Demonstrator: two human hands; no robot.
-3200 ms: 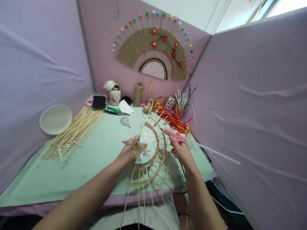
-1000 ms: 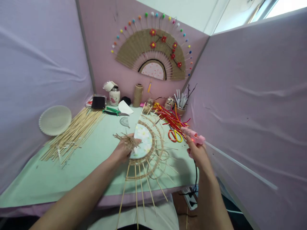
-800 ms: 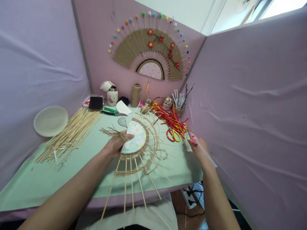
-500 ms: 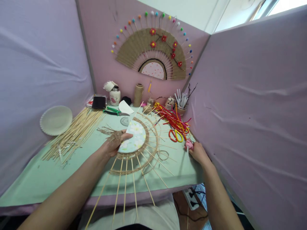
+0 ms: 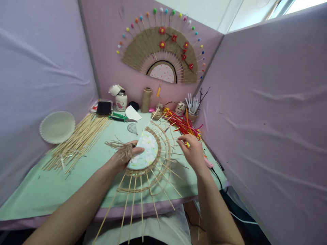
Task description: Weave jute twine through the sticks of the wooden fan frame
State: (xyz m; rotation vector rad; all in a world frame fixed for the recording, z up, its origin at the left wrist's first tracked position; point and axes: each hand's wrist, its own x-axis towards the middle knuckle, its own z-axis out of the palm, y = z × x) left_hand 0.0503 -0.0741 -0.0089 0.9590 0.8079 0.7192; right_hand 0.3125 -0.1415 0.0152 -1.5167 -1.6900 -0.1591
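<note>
My left hand [image 5: 125, 154] is closed on the straight edge of a half-round fan frame [image 5: 145, 149], thumb on its pale blue floral panel. Twine edges the panel, thin bamboo sticks [image 5: 141, 204] radiate from it, and an outer twine arc [image 5: 134, 190] crosses them. Loose twine strands [image 5: 117, 145] hang by my left hand. My right hand [image 5: 191, 149] is at the frame's right side, thumb and fingertips pinched together at the stick ends; what they hold is too small to tell. A pink glue gun [image 5: 208, 163] lies behind my right wrist, partly hidden.
Bamboo sticks [image 5: 76, 143] and a white plate [image 5: 57, 127] are at left. Green-handled pruners [image 5: 120, 117], a protractor [image 5: 132, 128], a twine spool [image 5: 146, 100] and red pipe cleaners [image 5: 178, 120] lie farther back. A finished fan [image 5: 143, 47] hangs on the rear panel.
My right hand has let go of the pink glue gun at the table's right edge and moved left to the stick ends. The fan frame has shifted slightly right and nearer.
</note>
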